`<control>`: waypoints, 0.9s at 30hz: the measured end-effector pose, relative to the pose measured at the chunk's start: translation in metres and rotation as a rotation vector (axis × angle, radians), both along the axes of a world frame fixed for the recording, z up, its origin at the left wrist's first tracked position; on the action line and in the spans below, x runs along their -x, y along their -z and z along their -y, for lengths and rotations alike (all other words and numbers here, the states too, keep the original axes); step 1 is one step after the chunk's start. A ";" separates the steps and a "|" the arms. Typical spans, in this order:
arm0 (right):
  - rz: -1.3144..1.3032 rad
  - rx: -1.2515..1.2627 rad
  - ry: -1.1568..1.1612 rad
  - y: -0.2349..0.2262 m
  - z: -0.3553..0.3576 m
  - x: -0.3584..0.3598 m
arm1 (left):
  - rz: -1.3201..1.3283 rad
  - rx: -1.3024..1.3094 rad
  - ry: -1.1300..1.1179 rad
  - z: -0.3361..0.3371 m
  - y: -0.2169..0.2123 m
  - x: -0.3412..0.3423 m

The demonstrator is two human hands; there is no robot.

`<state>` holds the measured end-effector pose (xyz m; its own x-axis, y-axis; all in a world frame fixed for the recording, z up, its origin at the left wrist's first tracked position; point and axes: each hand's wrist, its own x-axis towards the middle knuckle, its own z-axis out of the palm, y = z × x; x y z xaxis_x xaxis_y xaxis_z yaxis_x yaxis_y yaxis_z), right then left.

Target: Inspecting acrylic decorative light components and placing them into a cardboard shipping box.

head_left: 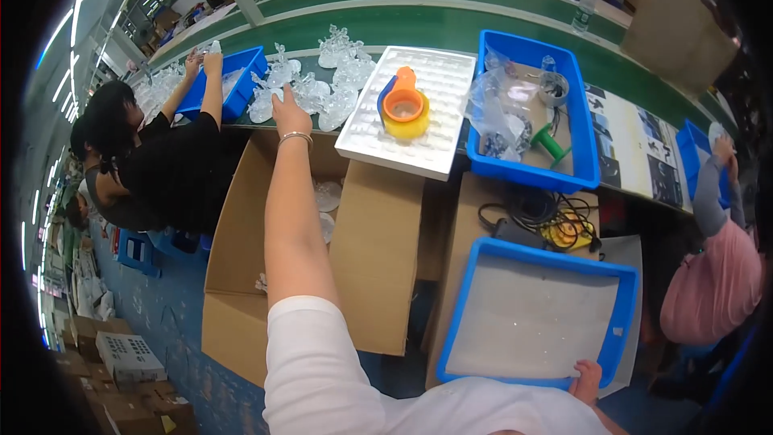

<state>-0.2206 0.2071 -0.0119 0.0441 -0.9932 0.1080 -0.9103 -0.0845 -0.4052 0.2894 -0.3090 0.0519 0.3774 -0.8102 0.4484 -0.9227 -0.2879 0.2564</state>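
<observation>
Reaching left hand into clear plastic figures; right hand gripping blue tray.

cups on tray, bin right

Seemingly clear plastic pieces; blue tray; orange-yellow cups.

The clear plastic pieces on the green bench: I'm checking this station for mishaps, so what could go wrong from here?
1. The left hand reaches into the clear pieces heaped near the bench edge; some could slide into the open box.
2. The right hand grips only the rim of the blue tray, which may tip.
</observation>
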 end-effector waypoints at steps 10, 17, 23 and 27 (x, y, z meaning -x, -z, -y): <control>0.014 -0.109 0.051 -0.004 0.007 0.000 | 0.202 -0.225 0.341 0.019 -0.020 -0.028; 0.039 0.038 0.003 0.002 0.007 -0.018 | 0.414 -0.257 0.395 -0.050 -0.071 -0.050; -0.054 0.181 0.053 0.014 -0.014 -0.014 | 0.482 0.015 0.575 -0.136 -0.105 -0.004; 0.014 0.269 0.049 0.016 0.003 0.004 | 0.156 0.182 0.796 -0.212 -0.115 0.052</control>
<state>-0.2243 0.2041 -0.0277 -0.0069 -0.9295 0.3689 -0.9103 -0.1468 -0.3871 0.2370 -0.0971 0.1667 -0.3553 -0.7182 0.5983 -0.8616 0.4998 0.0883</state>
